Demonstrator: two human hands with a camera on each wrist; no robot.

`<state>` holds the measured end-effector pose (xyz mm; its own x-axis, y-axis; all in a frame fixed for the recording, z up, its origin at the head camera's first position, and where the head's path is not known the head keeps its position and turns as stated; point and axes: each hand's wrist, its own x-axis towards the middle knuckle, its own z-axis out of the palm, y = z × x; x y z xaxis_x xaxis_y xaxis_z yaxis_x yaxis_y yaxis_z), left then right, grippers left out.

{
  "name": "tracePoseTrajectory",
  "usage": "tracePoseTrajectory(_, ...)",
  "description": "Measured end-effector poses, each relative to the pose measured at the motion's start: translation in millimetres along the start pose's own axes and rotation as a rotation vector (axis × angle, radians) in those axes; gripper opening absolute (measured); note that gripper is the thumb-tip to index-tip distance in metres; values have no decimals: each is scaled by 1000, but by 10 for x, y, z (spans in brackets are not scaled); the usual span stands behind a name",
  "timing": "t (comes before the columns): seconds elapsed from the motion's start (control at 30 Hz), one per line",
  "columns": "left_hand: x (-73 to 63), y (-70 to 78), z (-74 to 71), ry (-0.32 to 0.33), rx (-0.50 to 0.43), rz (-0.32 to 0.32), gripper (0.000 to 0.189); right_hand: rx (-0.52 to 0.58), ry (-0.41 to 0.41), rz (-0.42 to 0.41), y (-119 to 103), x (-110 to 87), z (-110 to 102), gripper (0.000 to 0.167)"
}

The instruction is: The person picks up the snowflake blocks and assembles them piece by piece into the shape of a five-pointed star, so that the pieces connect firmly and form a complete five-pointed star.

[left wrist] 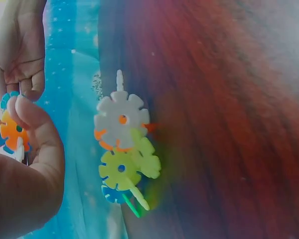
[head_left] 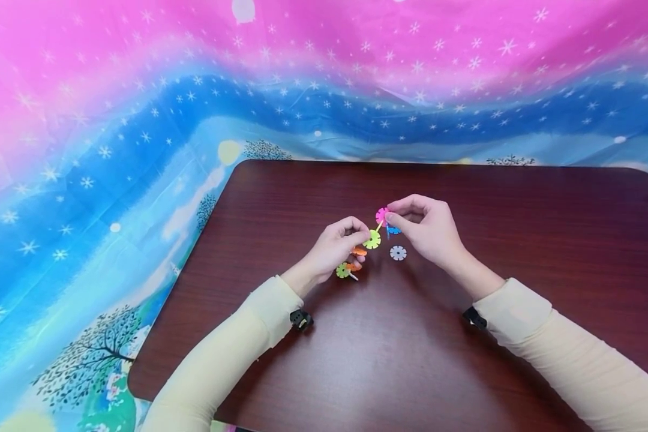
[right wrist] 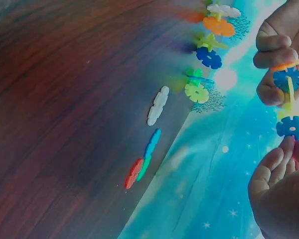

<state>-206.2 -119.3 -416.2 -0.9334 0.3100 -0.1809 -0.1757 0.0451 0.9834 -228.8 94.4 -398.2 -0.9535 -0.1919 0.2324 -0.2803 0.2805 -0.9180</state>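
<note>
My left hand [head_left: 337, 246] pinches a small joined group of notched plastic discs at its near end, where an orange disc [left wrist: 14, 130] and a blue disc [right wrist: 288, 79] show. My right hand [head_left: 429, 231] pinches a pink disc [head_left: 381, 216] at the other end, beside another blue disc [right wrist: 291, 127]. Between the hands a yellow-green disc [head_left: 372, 239] faces the head camera. Below the left hand lies a chain of linked discs, with a white disc [left wrist: 120, 117] and a yellow-green disc [left wrist: 118, 170] showing; the hand partly hides it in the head view.
On the dark wooden table [head_left: 399, 360] lie loose discs: a white disc [right wrist: 158, 105], a blue disc [right wrist: 152, 143], a green disc [right wrist: 144, 169] and a red disc [right wrist: 133, 173]. A patterned pink and blue cloth [head_left: 324, 108] hangs behind the table and along its left side.
</note>
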Motion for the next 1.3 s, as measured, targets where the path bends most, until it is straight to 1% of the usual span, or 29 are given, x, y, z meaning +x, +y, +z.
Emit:
tracePoseTrajectory(0.13,-24,-17,-4,3,-13,-23,11,12,-49,9,19,36,-20,24)
tracePoseTrajectory(0.2,-37,-21,-12,9,-17,-24,11,11,-62,33,36,81,-76,29)
tracePoseTrajectory(0.27,-38,-30,-27,19,5,-12,12,-42,-66,60,78,142,-168,33)
tracePoseTrajectory(0.33,-40,-31,-45,31,36,2,14,-161,-83,83,140,211,-288,34)
tracePoseTrajectory(0.4,-41,-30,-66,42,62,15,16,-331,-131,94,231,282,-406,33)
tracePoseTrajectory(0.47,-47,-23,-81,47,71,18,19,-515,-215,94,338,341,-499,33)
tracePoseTrajectory(0.53,-53,-13,-89,47,69,18,21,-652,-306,91,449,376,-555,35)
tracePoseTrajectory(0.6,-50,-12,-93,47,67,18,23,-733,-383,98,547,390,-574,40)
tracePoseTrajectory(0.63,-48,-11,-94,47,62,18,23,-761,-407,99,586,391,-572,42)
tracePoseTrajectory(0.73,-34,-14,-98,49,39,23,22,-811,-424,89,661,387,-546,47)
tracePoseTrajectory(0.8,-24,-18,-102,50,24,30,21,-821,-410,79,677,383,-525,46)
tracePoseTrajectory(0.93,-16,-24,-102,47,12,35,21,-786,-413,77,708,399,-497,40)
tracePoseTrajectory(1.03,-25,-13,-94,47,9,34,22,-708,-434,103,730,420,-495,36)
tracePoseTrajectory(1.1,-30,-4,-85,47,3,33,21,-643,-433,123,743,422,-500,32)
tracePoseTrajectory(1.2,-36,14,-76,46,0,34,21,-540,-409,133,740,385,-510,28)
tracePoseTrajectory(1.3,-29,29,-72,45,3,36,21,-427,-364,137,706,309,-519,26)
